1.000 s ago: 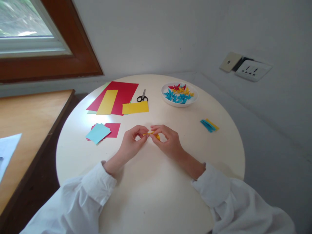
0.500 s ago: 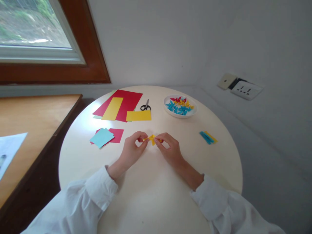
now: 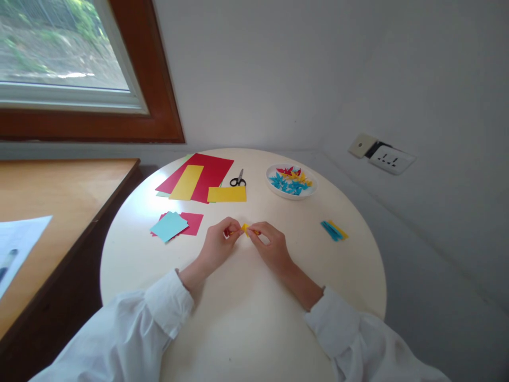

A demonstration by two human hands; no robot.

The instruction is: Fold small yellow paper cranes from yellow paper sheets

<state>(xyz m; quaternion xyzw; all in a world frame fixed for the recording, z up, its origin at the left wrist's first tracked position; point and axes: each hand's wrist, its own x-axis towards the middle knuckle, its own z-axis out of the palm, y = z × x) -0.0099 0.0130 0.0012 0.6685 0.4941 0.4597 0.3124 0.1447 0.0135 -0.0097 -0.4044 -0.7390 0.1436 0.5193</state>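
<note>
A small folded yellow paper piece is pinched between my two hands above the middle of the round white table. My left hand grips its left side with thumb and fingertips. On the other side, my right hand holds it the same way. The fingers cover much of the paper, so its full shape is hidden. Beyond my hands stands a white dish with folded blue, yellow and red paper pieces in it.
Back left lie red sheets, yellow strips and black-handled scissors. Light-blue squares rest over red paper at left. Narrow blue and yellow strips lie at right. A wooden desk stands beyond the left edge.
The camera view has shifted slightly. My hands have come a little closer together, and less of the yellow paper shows between them.
</note>
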